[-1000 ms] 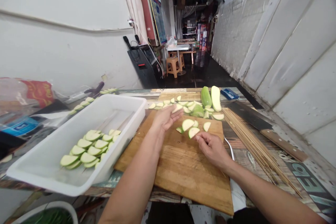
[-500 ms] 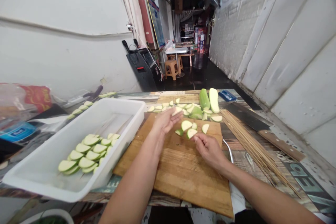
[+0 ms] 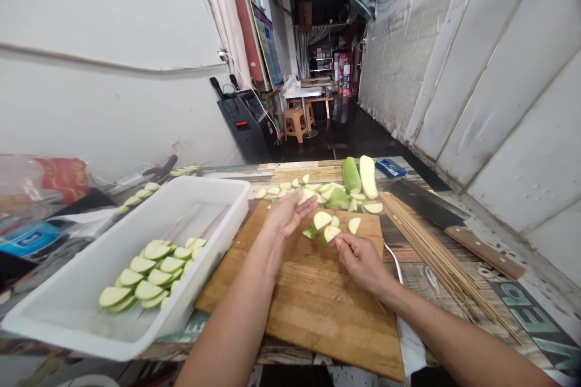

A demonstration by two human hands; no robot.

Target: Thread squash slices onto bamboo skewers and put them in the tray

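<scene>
Little has moved since a second ago except the view, which has tipped upward, so the table's things sit lower in it; both hands keep their places over the cutting board point(image 3: 327, 302). The left hand point(image 3: 287, 214), palm partly turned up and fingers loosely extended, holds a pale slice point(image 3: 307, 195) at its thumb side, above the fingers. The right hand point(image 3: 361, 259) has thumb and forefinger pinched on the near right edge of a half-round slice point(image 3: 330, 233), which lies just beyond the fingertips, to their left. A larger cut slice point(image 3: 322, 219) is right behind that one, between the two hands, and a lone wedge point(image 3: 354, 225) is just beyond the right knuckles. Scattered slices point(image 3: 313, 187) line the board's far edge. To the left, a white tray point(image 3: 54, 302) holds overlapping slices; bamboo sticks point(image 3: 426, 248) and a cleaver point(image 3: 441, 214) lie right of the board.
</scene>
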